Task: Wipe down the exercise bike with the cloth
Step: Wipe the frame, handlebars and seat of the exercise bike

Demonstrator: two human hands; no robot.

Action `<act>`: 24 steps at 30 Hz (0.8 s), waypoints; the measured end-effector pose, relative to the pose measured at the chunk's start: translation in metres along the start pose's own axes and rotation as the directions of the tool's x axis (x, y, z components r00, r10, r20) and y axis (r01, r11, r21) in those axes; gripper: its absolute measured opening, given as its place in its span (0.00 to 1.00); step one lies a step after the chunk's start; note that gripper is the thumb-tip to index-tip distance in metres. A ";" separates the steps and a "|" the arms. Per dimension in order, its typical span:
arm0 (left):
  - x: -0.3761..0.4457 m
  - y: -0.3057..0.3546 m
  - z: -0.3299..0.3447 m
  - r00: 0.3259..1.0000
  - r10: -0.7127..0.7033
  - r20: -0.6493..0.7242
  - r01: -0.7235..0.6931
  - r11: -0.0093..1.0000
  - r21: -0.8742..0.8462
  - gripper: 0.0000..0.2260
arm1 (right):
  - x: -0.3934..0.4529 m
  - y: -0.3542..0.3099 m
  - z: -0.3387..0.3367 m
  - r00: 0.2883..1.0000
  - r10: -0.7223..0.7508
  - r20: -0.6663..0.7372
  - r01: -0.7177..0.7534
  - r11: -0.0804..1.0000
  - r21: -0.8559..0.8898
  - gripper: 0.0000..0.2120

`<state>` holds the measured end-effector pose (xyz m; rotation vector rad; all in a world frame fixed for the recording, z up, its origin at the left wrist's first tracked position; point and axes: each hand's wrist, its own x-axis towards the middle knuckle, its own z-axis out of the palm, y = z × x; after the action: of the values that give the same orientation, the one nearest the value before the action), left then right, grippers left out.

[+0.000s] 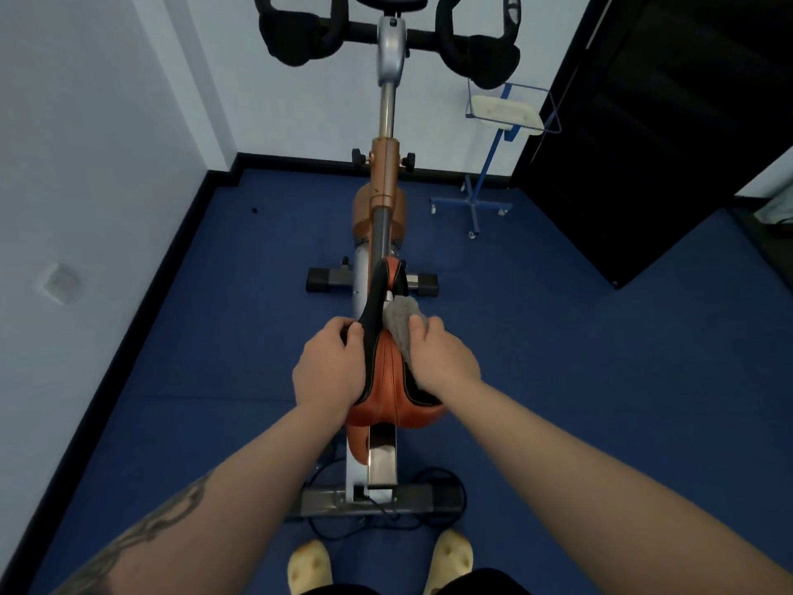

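The exercise bike (385,173) stands lengthwise in front of me, with black handlebars at the top and an orange-and-black saddle (388,371) close below me. My left hand (328,365) grips the saddle's left side, fingers curled over its black edge. My right hand (442,358) holds a grey cloth (399,322) against the saddle's right side. Part of the cloth is hidden under that hand.
A blue wheeled stand (472,206) holding a white tray (506,110) stands to the right of the bike by the wall. A black door (643,143) is at the right. The floor (558,358) is blue. Black cables (429,508) lie by the rear base. My yellow shoes (309,564) are just behind it.
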<state>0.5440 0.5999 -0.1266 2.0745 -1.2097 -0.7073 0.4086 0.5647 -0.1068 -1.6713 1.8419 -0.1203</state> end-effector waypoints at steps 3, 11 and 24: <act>0.001 0.003 0.000 1.000 0.006 -0.007 -0.006 1.000 -0.005 0.12 | -0.020 0.008 0.013 0.977 -0.110 -0.184 0.092 0.990 -0.102 0.23; 0.000 0.001 0.000 1.000 -0.002 -0.004 0.002 1.000 0.000 0.11 | -0.001 0.002 0.007 0.996 -0.075 -0.048 0.067 0.986 -0.155 0.21; 0.001 0.003 -0.002 1.000 -0.007 0.001 0.007 1.000 0.009 0.07 | -0.013 0.007 0.009 0.983 -0.116 -0.141 0.108 0.992 -0.068 0.21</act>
<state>0.5442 0.5989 -0.1235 2.0864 -1.2086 -0.7074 0.4070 0.5812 -0.1124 -1.8517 1.8725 -0.2412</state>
